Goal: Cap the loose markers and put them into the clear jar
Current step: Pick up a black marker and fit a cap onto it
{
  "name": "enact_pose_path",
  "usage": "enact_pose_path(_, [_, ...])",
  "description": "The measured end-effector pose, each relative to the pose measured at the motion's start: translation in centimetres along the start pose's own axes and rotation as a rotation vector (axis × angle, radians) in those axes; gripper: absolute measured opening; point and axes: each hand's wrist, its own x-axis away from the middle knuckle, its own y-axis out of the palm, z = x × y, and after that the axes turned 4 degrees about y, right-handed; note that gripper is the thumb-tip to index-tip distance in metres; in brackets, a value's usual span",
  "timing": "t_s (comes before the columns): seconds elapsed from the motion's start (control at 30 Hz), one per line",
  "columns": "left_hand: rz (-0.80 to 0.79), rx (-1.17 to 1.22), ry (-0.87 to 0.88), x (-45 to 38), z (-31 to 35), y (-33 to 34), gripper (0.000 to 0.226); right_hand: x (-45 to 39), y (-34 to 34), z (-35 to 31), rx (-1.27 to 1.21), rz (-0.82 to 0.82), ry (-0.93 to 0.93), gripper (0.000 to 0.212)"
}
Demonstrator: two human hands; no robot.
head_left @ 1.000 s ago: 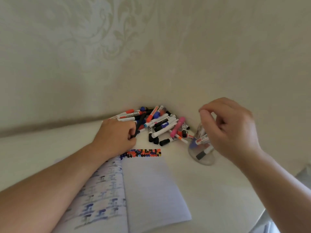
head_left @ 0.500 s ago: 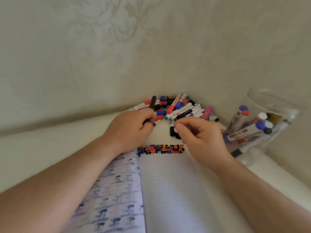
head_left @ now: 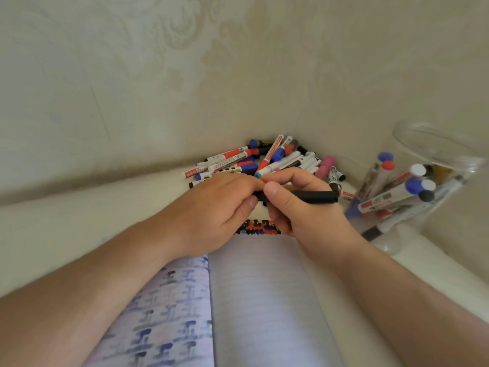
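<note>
Black marker [head_left: 313, 196] pinched betw. left hand [head_left: 211, 207] & right hand [head_left: 299, 205], above notebook [head_left: 264, 287].

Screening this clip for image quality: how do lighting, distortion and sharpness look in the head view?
Head view: soft, even light with no harsh shadows; wide-angle lens bends the table edge and stretches the forearms; clear jar shows a faint sheen and smears towards the frame edge; both hands' grip on the black marker is sharp; notebook bottom looks soft.

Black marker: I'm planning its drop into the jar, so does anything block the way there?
Nothing visible does. Both hands hold the black marker left of the clear jar, whose mouth is open.
</note>
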Motion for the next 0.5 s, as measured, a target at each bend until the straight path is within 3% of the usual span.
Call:
enact_pose_path(0.1, [-0.046,0.041,-0.012,0.0,0.6,-0.1,0.011,0.0,0.4,0.2,-0.003,-0.007,0.006,0.003])
enact_pose_path(0.27, [-0.102,0.059,-0.096,-0.3,0.6,-0.8,0.03,0.1,0.1,-0.1,-0.023,-0.046,-0.014,0.021])
enact_pose_path(0.37, [-0.134,0.163,-0.141,0.1,0.1,-1.2,0.026,0.3,0.3,-0.4,-0.019,-0.08,0.017,0.016])
enact_pose_path(0.43, [-0.155,0.13,-0.221,0.3,-0.6,-1.9,0.038,0.3,0.1,-0.3,0.001,-0.058,0.04,0.013])
enact_pose_path(0.5, [-0.178,0.098,-0.313,0.5,-1.4,-3.0,0.033,0.2,-0.3,-0.5,-0.008,-0.019,0.053,0.01])
